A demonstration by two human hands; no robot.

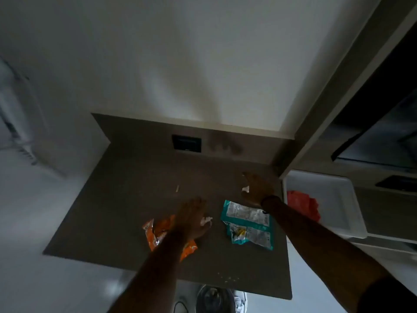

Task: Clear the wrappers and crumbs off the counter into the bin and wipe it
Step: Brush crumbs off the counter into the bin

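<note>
- Brown matte bench (117, 199), dim light, slight motion blur.
- Orange wrapper (155, 233) lies near-centre on the bench, mostly under the left hand (191, 219) and forearm.
- Left hand is palm down, fingers (196, 203) extended and loose, over the orange wrapper; contact cannot be told. Not clenched on anything visible.
- Small white paper scrap (205, 220) sits just right of the left hand, touching or just beside its edge.
- Teal and white wrapper (248, 224) lies flat and crumpled right of centre, between the two forearms, apart from the orange one.
- Right hand (257, 188) is at the far right of the bench, just beyond the teal wrapper. Fingers are curled around a white scrap (246, 189) that shows at the hand's left edge; firmness of grasp cannot be told.
- Thin pale sliver (177, 188) lies alone on the bench, far of the left hand.
- Pale crumbs (228, 279) are scattered near the bench's near edge, right of centre.
- White bin (334, 195) stands just right of the bench, with something red (303, 205) inside.
- Dark wall plate (186, 143) sits on the upstand at the far side.
</note>
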